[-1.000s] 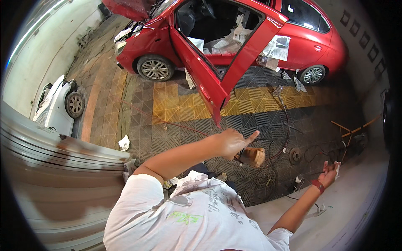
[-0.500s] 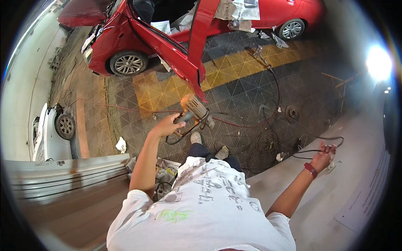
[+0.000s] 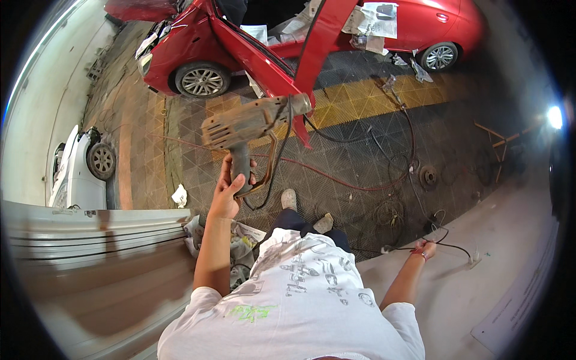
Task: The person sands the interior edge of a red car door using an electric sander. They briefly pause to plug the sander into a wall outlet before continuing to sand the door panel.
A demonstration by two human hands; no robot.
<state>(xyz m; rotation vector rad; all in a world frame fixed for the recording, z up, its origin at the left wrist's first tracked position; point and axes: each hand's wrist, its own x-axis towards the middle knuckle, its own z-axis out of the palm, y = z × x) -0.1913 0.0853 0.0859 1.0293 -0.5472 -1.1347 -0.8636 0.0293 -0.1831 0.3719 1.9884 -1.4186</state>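
My left hand (image 3: 227,199) is wrapped round the grey handle of a dusty orange heat gun (image 3: 243,123), raised in front of me with its metal nozzle pointing right. A black cord hangs down beside its wire stand. Low by the pale wall at the right, my right hand (image 3: 426,249) is closed around a dark power cord (image 3: 454,246). That cord runs to a plug at a wall socket (image 3: 474,263). The fingertips are small and partly hidden.
Ahead stands a red car (image 3: 240,54), its open door (image 3: 315,54) reaching toward me. A red hose (image 3: 342,185) and loose cables cross the floor grating. A brake disc (image 3: 428,175) lies at right; a white car body (image 3: 75,171) and a long pale panel (image 3: 96,234) are left.
The heat gun has risen and swung round, its nozzle now pointing right. My right hand has drawn back from the wall socket, where a plug with a cord now shows.
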